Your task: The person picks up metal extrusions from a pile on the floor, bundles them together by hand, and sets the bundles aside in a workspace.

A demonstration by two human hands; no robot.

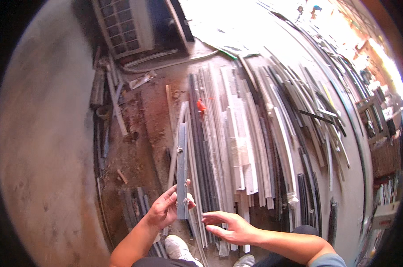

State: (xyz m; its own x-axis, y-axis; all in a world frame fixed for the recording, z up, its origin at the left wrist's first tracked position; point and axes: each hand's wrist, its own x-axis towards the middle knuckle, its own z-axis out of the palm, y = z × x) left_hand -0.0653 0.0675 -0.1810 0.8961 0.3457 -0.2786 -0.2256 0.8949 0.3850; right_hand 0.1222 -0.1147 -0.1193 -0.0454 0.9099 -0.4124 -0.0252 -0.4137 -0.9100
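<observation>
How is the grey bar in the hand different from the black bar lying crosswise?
The grey bar is paler than the black bar. The left hand holds the grey bar; the black bar lies across other bars. The grey bar has small lumps; none show on the black bar. Both are long and thin.

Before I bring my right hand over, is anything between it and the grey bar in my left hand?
Nothing visible stands between your right hand and the grey bar in your left hand. The long strips seen around that gap appear to lie below, on the floor.
</observation>
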